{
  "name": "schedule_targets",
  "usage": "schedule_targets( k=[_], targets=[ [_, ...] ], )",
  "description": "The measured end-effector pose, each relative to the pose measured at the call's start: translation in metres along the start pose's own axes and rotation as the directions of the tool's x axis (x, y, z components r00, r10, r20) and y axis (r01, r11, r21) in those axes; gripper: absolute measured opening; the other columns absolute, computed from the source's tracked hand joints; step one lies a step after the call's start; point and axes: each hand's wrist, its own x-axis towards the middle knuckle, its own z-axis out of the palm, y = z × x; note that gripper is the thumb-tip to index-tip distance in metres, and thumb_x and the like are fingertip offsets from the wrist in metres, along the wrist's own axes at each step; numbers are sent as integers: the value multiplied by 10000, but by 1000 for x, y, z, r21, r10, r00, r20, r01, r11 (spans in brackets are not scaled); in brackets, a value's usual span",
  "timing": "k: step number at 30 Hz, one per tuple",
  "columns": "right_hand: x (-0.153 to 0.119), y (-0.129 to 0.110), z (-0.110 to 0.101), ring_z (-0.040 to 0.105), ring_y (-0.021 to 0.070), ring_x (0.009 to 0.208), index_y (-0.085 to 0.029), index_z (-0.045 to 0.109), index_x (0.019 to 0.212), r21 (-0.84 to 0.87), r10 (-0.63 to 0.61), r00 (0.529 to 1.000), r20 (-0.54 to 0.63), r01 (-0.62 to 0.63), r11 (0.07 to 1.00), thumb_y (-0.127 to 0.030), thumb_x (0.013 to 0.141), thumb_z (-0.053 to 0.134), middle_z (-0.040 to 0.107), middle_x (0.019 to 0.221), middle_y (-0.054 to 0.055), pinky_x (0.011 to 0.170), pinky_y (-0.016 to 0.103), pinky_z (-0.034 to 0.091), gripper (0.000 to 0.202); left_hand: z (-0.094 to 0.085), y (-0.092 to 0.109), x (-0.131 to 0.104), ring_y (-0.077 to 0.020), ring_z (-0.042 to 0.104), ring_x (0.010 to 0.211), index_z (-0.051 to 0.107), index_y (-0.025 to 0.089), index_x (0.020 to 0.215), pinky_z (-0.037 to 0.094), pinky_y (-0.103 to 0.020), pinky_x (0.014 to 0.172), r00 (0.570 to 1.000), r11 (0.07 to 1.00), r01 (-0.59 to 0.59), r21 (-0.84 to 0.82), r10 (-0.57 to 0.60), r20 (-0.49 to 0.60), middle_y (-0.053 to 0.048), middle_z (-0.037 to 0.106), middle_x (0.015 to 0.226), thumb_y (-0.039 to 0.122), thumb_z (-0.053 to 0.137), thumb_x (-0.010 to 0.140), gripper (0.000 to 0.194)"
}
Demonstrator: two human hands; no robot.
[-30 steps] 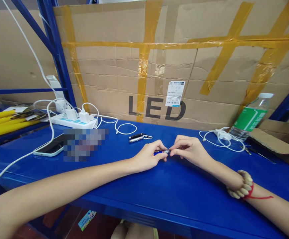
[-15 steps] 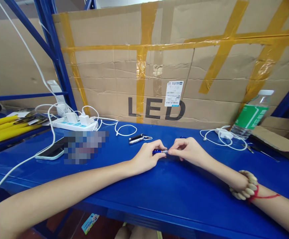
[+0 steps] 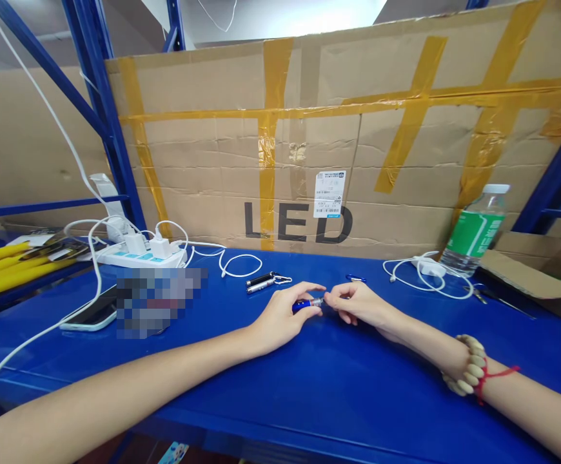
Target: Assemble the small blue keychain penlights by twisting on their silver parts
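My left hand (image 3: 280, 320) is closed around a small blue penlight (image 3: 302, 305) with a silvery end, its thumb below and its index finger stretched above. My right hand (image 3: 364, 304), with a beaded bracelet (image 3: 471, 367) and a red string at the wrist, pinches at the silvery end; its fingertips hide what exactly they grip there. Just behind the right hand lies a small blue clip (image 3: 356, 278). To the left, a black penlight (image 3: 260, 280) and a silver penlight (image 3: 260, 286) rest side by side, with a silver carabiner (image 3: 283, 280) at their right end.
Both hands are over a blue table (image 3: 309, 386). At left are a white power strip (image 3: 140, 256) with cables, a phone (image 3: 91, 312) and yellow rolled items (image 3: 14, 267). A water bottle (image 3: 476, 232) and white cable (image 3: 430, 267) stand right. Behind rises a large cardboard box (image 3: 203, 167).
The camera view has tilted up slightly. My left index finger has straightened above the blue penlight, and more of the blue clip shows behind my right hand.
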Motion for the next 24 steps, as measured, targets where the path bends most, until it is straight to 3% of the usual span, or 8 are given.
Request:
schedule_targets(
  k=[11,16,19,21,24],
  targets=[
    [2,4,-1,351,43,384,-137,462,594,26,40,999,9,-41,999,-657,549,657,439,421,-27,376,166,262,557,0,5,0,-154,590,976,614,106,1059,434,-217,859,1000,999,-6,-52,7,13,-67,645,1053,163,589,801,265],
    [2,3,2,351,56,365,-141,463,564,-6,7,1000,-22,-7,1000,-656,578,633,436,412,-16,368,182,259,543,1,7,-1,-136,611,761,604,83,1045,453,-222,717,998,995,68,-74,-66,24,-71,666,883,166,516,839,239],
    [1,0,5,365,56,374,-132,527,609,-36,-67,992,-110,63,997,-617,602,643,475,465,-8,394,194,278,499,1,5,-1,-135,587,750,604,97,1009,429,-231,733,997,996,71,-47,-72,-22,-45,648,778,195,462,866,223],
    [-1,-2,7,400,59,416,-133,608,715,-126,-224,948,-224,200,972,-551,613,678,542,589,12,430,205,315,436,0,3,1,-137,570,768,609,106,925,409,-234,765,995,997,74,-32,-75,-62,-32,630,738,213,430,879,214],
    [-4,-3,8,432,67,485,-171,688,864,-380,-543,793,-276,429,820,-459,692,668,585,770,43,502,223,377,336,-1,2,3,-126,534,693,586,112,816,400,-231,715,991,994,101,-31,-103,-79,-21,597,691,220,373,891,250]
  ],
)
